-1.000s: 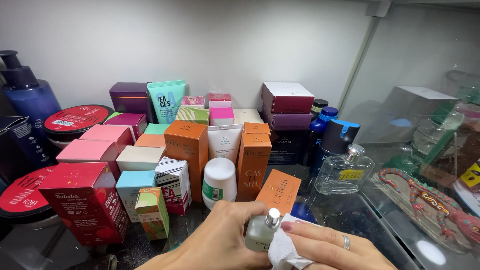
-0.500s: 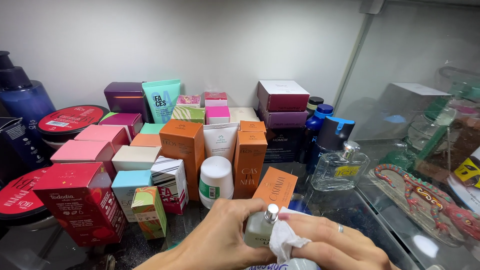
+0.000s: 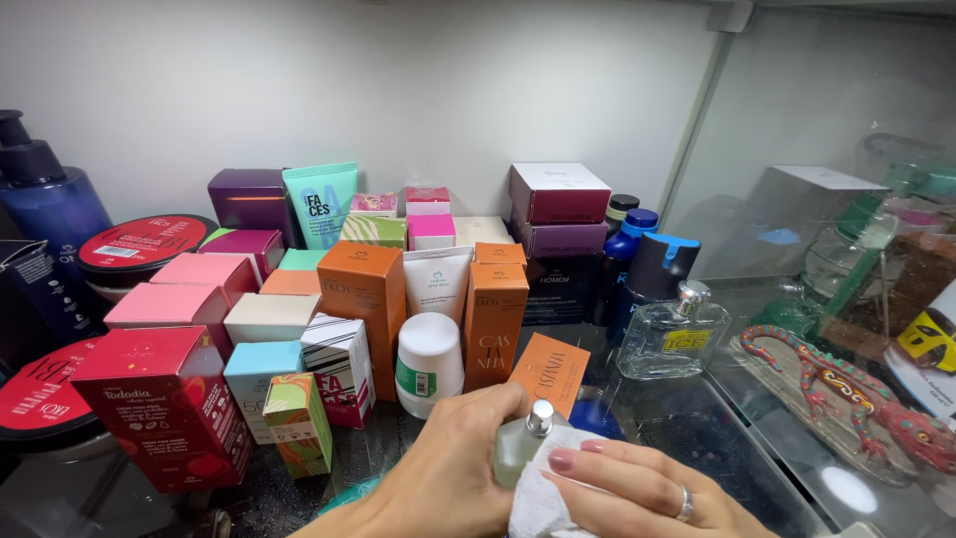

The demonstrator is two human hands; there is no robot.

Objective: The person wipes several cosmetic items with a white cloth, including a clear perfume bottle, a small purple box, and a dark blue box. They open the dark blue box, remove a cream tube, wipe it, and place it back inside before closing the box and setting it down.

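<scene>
From the head camera, the left hand (image 3: 453,468) wraps around a small pale-green bottle (image 3: 520,448) at the bottom middle, just in front of the orange box (image 3: 550,371). The bottle stands upright, silver top up, long axis vertical. The right hand (image 3: 637,488) presses a white cloth (image 3: 543,498) against the bottle's right side, fingers closed on the cloth. Both hands touch the bottle; the left hand carries it.
</scene>
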